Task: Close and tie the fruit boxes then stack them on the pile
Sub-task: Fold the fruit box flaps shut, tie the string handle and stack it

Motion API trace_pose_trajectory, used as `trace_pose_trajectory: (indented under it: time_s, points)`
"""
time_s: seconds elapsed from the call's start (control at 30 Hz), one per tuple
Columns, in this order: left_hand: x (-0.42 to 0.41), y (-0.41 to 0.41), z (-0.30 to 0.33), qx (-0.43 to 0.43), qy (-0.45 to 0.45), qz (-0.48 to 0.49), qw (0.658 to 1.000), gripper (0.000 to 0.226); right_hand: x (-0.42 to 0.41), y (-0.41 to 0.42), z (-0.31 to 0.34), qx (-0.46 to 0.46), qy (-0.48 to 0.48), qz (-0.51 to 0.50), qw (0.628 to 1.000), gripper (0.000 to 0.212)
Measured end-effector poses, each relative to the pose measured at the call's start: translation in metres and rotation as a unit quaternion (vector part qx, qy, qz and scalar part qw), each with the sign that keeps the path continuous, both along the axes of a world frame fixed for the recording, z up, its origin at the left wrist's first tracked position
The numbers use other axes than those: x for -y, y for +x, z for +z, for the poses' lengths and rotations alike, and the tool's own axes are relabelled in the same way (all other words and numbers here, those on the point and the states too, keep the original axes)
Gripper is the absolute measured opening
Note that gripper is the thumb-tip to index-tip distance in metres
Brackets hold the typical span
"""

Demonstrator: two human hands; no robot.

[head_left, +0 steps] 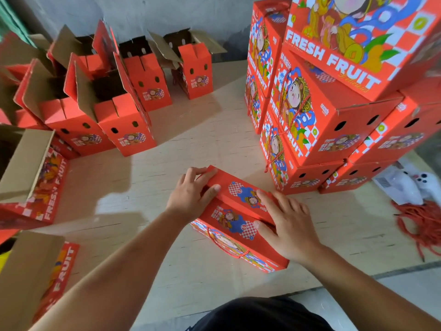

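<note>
— Left hand [191,194]: we note it grips the far-left end of the fruit box [238,218], fingers curled over the top flap.
— Right hand [284,225]: we find it flat, pressing the lid's right end. The box runs far-left to near-right between them, on pale board flooring [202,130]; the pile [334,115] stands right.

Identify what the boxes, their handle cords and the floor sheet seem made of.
Box under both hands: printed corrugated cardboard; open boxes show raw brown flaps. Handle cord: twisted red rope, probably synthetic. Floor sheet: pale, faint grain, likely plywood.
</note>
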State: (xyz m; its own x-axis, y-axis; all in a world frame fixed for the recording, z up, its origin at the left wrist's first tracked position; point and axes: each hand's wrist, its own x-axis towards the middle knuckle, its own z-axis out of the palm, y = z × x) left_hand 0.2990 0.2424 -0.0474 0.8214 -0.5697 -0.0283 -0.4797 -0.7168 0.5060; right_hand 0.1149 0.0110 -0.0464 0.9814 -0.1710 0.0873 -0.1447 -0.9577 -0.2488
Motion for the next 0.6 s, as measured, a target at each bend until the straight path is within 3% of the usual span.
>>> trace_pose_trajectory:
  time_s: [0.2, 0.27, 0.33, 0.47, 0.53, 0.6]
  points:
    - [0.001, 0.015, 0.004, -0.108, -0.015, 0.035, 0.993, 0.099, 0.015, 0.0, 0.006, 0.035, 0.156, 0.039, 0.986, 0.072]
    - [0.001, 0.021, 0.008, -0.136, -0.016, 0.028, 0.99, 0.103, 0.02, 0.001, 0.01, 0.001, 0.138, 0.058, 0.989, 0.074]
    - [0.003, 0.025, 0.01, -0.164, -0.005, 0.027, 0.986, 0.109, 0.018, 0.0, 0.009, -0.045, 0.056, 0.056, 0.996, 0.078]
    - [0.003, 0.021, 0.007, -0.098, 0.069, -0.005, 0.993, 0.104, 0.012, -0.001, 0.008, -0.054, 0.007, 0.047, 0.997, 0.075]
    - [0.001, 0.011, 0.004, -0.074, 0.014, 0.03, 0.997, 0.097, 0.015, 0.0, 0.013, -0.03, 0.024, 0.058, 0.998, 0.071]
    - [-0.003, -0.006, 0.0, 0.034, -0.074, 0.055, 0.995, 0.083, 0.021, 0.003, 0.023, -0.033, 0.08, 0.03, 0.996, 0.065]
